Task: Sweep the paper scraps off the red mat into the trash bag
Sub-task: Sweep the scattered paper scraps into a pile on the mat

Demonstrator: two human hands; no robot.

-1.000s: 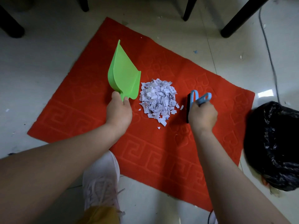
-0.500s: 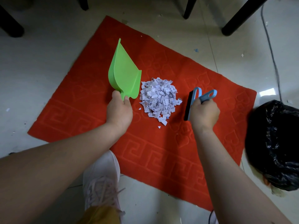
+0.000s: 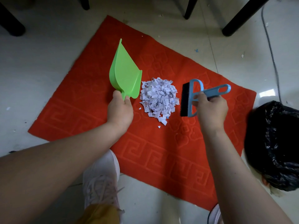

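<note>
Left hand (image 3: 120, 110) grips green dustpan (image 3: 125, 73) left of scrap pile (image 3: 159, 98); right hand (image 3: 210, 109) grips brush (image 3: 192, 97) right of it, bracketing pile for push; trash bag (image 3: 273, 144) waits right of mat (image 3: 161, 151).

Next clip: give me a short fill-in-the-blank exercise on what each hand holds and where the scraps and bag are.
1. The left hand grips the handle of the ____ plastic dustpan.
2. The right hand holds the blue-handled brush with black bristles to the ____ of the heap of white paper scraps.
3. The heap lies on the ____ embossed mat.
4. The crumpled black plastic trash bag sits off the mat's ____ edge.

Missing words: green; right; red; right
</note>
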